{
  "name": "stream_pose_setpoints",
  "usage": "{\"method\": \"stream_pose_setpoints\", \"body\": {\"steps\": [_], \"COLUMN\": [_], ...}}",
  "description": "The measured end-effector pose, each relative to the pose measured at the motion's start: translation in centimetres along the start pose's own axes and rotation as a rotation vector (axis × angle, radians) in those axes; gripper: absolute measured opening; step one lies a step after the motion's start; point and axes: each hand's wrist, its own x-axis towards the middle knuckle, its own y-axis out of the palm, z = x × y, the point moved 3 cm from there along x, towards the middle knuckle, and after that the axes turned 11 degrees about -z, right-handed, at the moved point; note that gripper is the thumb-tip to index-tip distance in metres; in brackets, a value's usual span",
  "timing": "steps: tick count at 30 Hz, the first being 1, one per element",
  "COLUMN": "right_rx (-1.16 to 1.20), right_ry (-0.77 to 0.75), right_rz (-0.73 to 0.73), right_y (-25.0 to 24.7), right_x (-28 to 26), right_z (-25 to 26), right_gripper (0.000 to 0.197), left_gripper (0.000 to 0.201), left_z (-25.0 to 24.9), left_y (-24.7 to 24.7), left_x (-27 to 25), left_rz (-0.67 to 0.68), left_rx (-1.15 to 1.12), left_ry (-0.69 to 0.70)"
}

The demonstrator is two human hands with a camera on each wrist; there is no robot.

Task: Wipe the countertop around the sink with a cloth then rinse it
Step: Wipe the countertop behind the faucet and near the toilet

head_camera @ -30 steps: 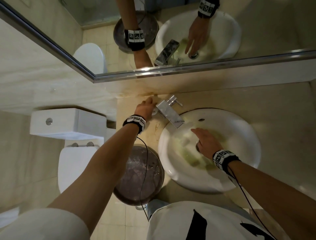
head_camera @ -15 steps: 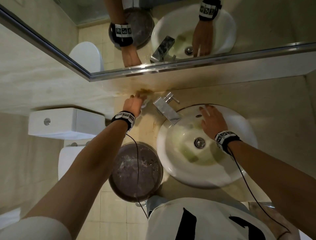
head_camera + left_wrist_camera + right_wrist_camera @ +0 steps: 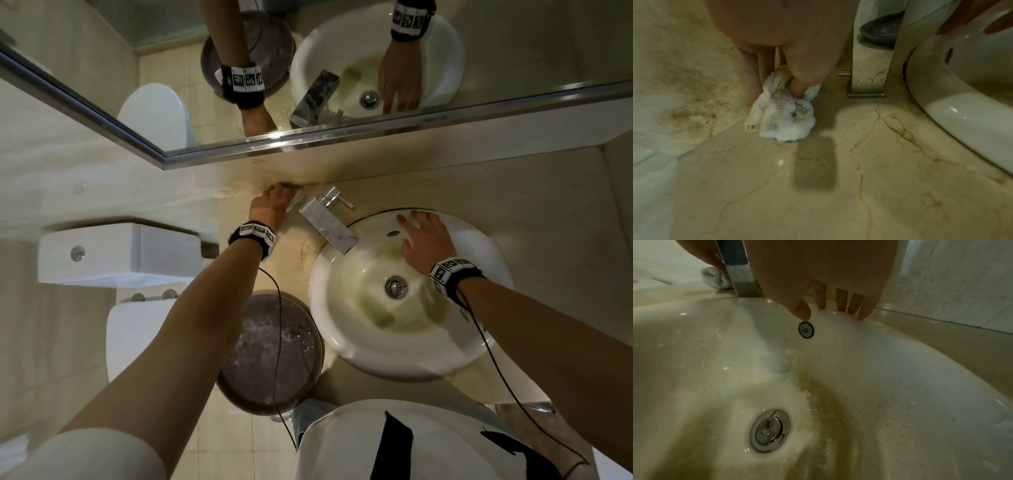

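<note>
My left hand (image 3: 270,204) grips a bunched white cloth (image 3: 783,112) and presses it onto the beige marble countertop (image 3: 818,186), in the back corner where the counter meets the stained wall, just left of the chrome faucet (image 3: 327,222). A bit of the cloth (image 3: 297,200) shows beside my fingers in the head view. My right hand (image 3: 423,236) lies flat with straight fingers (image 3: 841,300) on the back rim of the white sink (image 3: 479,346), beside the overflow hole (image 3: 806,329). It holds nothing.
The sink drain (image 3: 395,287) sits mid-basin amid yellowish residue. A mirror (image 3: 342,68) runs along the wall above the counter. Below the counter's left edge stand a round dark bin (image 3: 270,353) and a white toilet (image 3: 113,253). The counter (image 3: 496,192) continues to the right.
My right hand rose from the drain to the sink's back rim. My left hand pushed the cloth farther back into the wall corner.
</note>
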Motion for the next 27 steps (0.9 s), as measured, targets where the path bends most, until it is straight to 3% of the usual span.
{"method": "stream_pose_setpoints", "body": {"steps": [4, 11, 17, 20, 22, 27], "right_rx": [0.019, 0.025, 0.027, 0.020, 0.015, 0.020], "right_ry": [-0.026, -0.020, -0.008, -0.016, -0.029, -0.023], "right_rz": [-0.016, 0.003, 0.027, 0.039, 0.042, 0.054], "right_y": [-0.3, -0.4, -0.5, -0.7, -0.8, -1.0], "right_x": [0.3, 0.3, 0.2, 0.2, 0.2, 0.2], "right_z": [-0.2, -0.1, 0.0, 0.0, -0.1, -0.1], "right_gripper": [0.060, 0.062, 0.063, 0.064, 0.064, 0.063], "left_gripper": [0.065, 0.061, 0.062, 0.047, 0.042, 0.050], "left_z": [2.0, 5.0, 1.8, 1.6, 1.8, 1.3], "left_y": [0.6, 2.7, 3.1, 2.8, 1.7, -2.5], "left_x": [-0.5, -3.7, -7.7, -8.0, -7.5, -4.0], "left_rz": [0.008, 0.026, 0.069, 0.162, 0.132, -0.056], "left_rx": [0.014, -0.056, -0.158, -0.122, -0.115, -0.009], "left_ry": [-0.015, -0.191, -0.129, -0.092, -0.057, 0.051]}}
